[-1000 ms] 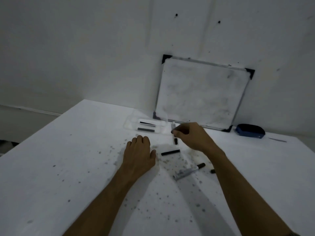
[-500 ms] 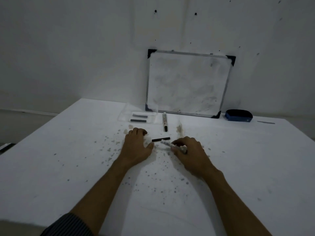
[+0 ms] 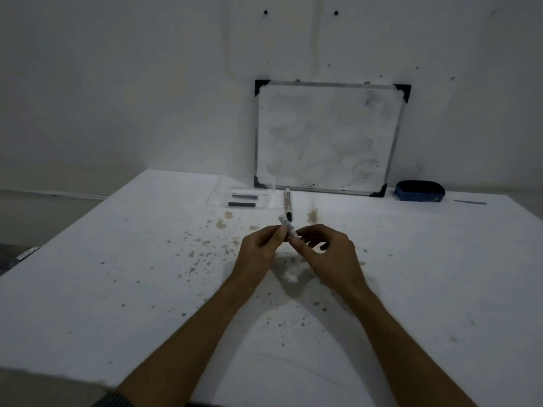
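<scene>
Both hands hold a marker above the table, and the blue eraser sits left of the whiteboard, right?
No: the head view shows the blue eraser right of the whiteboard. The left hand and right hand do hold the marker above the table.

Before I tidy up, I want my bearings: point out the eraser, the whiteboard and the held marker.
eraser [image 3: 419, 191], head view, middle of its blue body.
whiteboard [image 3: 326, 136], head view, centre of its smudged face.
held marker [image 3: 284, 222], head view, white barrel near its upper end.

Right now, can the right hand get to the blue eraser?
Probably yes: only open table lies between the right hand and the eraser, but it grips a marker with the left hand.
</scene>
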Motion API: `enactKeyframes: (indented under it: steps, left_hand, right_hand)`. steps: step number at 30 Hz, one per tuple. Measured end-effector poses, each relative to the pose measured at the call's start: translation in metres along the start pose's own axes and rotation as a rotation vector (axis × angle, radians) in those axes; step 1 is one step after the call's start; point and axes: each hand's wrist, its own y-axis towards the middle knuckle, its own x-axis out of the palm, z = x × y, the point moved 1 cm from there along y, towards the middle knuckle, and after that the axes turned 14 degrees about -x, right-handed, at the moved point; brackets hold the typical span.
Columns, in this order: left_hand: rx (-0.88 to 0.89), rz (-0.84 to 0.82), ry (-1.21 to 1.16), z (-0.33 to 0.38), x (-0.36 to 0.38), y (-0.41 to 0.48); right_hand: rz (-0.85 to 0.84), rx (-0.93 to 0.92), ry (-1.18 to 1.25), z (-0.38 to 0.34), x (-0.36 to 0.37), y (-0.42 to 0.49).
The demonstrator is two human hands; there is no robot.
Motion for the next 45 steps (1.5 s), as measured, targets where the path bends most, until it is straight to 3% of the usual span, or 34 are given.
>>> enactKeyframes:
  steps: [5,10,15,22,26,32,34,38,45]
  left_hand:
    - [0.052,-0.064,-0.033,0.005,-0.019,0.008]
    - [-0.055,0.073,-0.262,0.004,-0.068,0.026]
    - [-0.128,0.086,-0.161,-0.002,-0.079,0.033]
    - [-0.127,0.101,0.017,-0.005,-0.072,0.038]
    - [-0.104,0.062,0.027,-0.002,-0.055,0.042]
    - [-0.067,-0.079,0.025,-0.002,-0.01,0.033]
    - [-0.061,-0.093,0.063,0.001,-0.001,0.035]
    - [0.051,-0.136,0.113,-0.006,0.005,0.037]
    - [0.04,-0.118,0.062,-0.013,-0.005,0.043]
  right_hand:
    - [-0.082,-0.062,0.029,-0.005,0.003,-0.002]
    - [-0.078,-0.015,-0.058,0.011,0.01,-0.001]
    - [-0.186,0.0,-0.247,0.031,0.026,0.026]
    - [-0.295,0.022,-0.33,0.04,0.041,0.04]
    - [-0.104,0.126,-0.138,0.036,0.02,0.031]
    - [0.342,0.384,0.705,0.027,-0.019,0.016]
    - [0.423,0.442,0.843,0.029,-0.027,0.018]
    - [0.484,0.483,0.811,0.036,-0.034,0.019]
    - [0.491,0.518,0.587,0.045,-0.031,0.019]
